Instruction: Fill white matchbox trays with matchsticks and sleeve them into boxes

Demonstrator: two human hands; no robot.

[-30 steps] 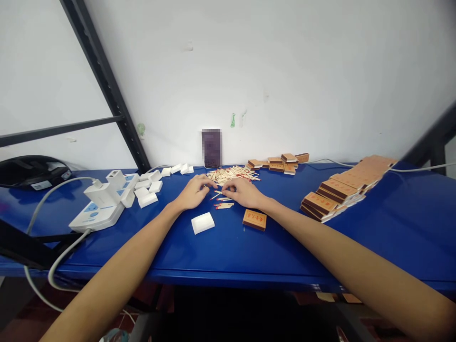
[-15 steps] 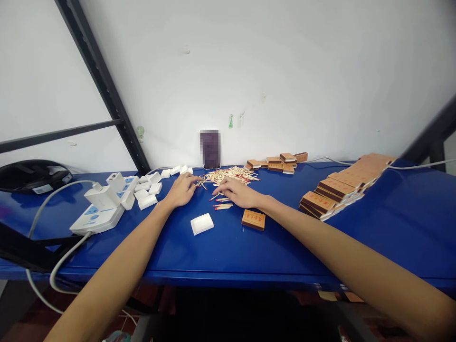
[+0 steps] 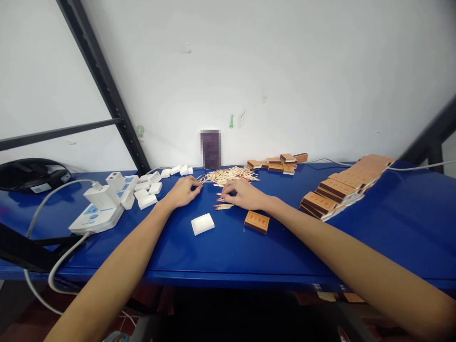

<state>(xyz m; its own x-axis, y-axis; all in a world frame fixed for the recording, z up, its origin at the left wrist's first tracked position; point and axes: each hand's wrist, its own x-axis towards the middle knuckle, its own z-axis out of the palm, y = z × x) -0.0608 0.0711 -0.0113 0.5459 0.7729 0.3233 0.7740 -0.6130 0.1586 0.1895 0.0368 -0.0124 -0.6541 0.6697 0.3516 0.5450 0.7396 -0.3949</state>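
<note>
My left hand (image 3: 184, 192) rests at the left edge of a loose pile of matchsticks (image 3: 233, 175), thumb and fingers drawn together; whatever lies between the tips is too small to make out. To the right, my right hand (image 3: 244, 194) is closed with its fingertips down on a red-tipped matchstick (image 3: 219, 194). Just below those fingers lies a small row of matchsticks (image 3: 223, 206). Nearer the front are a white matchbox tray (image 3: 203, 223) and an orange-brown matchbox sleeve (image 3: 257, 221), lying apart from each other.
White matchbox trays (image 3: 146, 202) lie scattered beside a power strip (image 3: 98, 216) with chargers. More matchboxes (image 3: 283, 161) sit by the wall, and stacked matchboxes (image 3: 351, 178) spread at right. A dark upright device (image 3: 212, 149) stands behind the pile. The blue table (image 3: 228, 261) ends in front.
My right hand has shifted slightly right, bringing a matchstick closer to the small row. The left fingers have drawn back from the pile and closed together.
</note>
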